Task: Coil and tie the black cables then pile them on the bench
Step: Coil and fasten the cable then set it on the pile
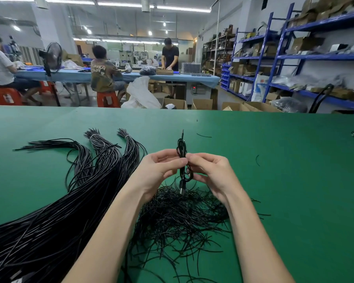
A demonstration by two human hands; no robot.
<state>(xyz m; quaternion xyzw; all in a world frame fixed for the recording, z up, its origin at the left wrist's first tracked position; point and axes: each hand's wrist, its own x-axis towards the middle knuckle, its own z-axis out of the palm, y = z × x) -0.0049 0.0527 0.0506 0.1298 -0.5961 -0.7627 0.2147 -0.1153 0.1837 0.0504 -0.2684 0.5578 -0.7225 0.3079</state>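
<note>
Left hand (161,168) and right hand (208,170) both pinch the coiled cable (182,154) mid-length; above the tie heap (178,213), cinch tightly at centre.

Bkgd: blue shelving (307,56) w/ boxes, black fan (53,56), blue table (80,75), orange stools (107,99).

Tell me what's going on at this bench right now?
A person is bundling a black cable above the green bench. Both hands grip it at the middle: the left hand and the right hand pinch the coil, its plug hanging below. A heap of loose black ties lies under the hands, and long bunches of uncoiled cables stretch away on the left.
</note>
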